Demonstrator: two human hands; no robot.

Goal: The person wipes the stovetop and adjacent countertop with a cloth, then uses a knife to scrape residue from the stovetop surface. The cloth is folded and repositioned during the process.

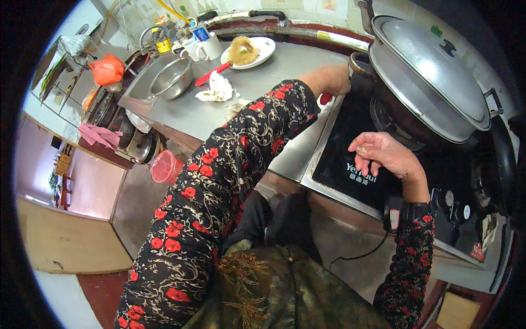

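Note:
My left hand (pixel 333 80) reaches across to the far edge of the black glass cooktop (pixel 342 159). It is close beside the side handle (pixel 361 64) of a big metal pot. Its fingers are mostly hidden, so what they hold, if anything, does not show. A small red-and-white thing (pixel 326 100) lies just under that wrist. Over the cooktop's near part hovers my right hand (pixel 388 156), palm partly turned up, fingers loosely bent and holding nothing. The pot sits on the cooktop under a domed silver lid (pixel 424 68) with a dark knob.
Left on the steel counter (pixel 208 118) are a metal basin (pixel 172 79), a crumpled white cloth (pixel 218 89), a red-handled tool (pixel 212 74), white mugs (pixel 207 48) and a plate (pixel 267 52) with a brown scrubber (pixel 242 51). A red bin (pixel 166 167) stands on the floor.

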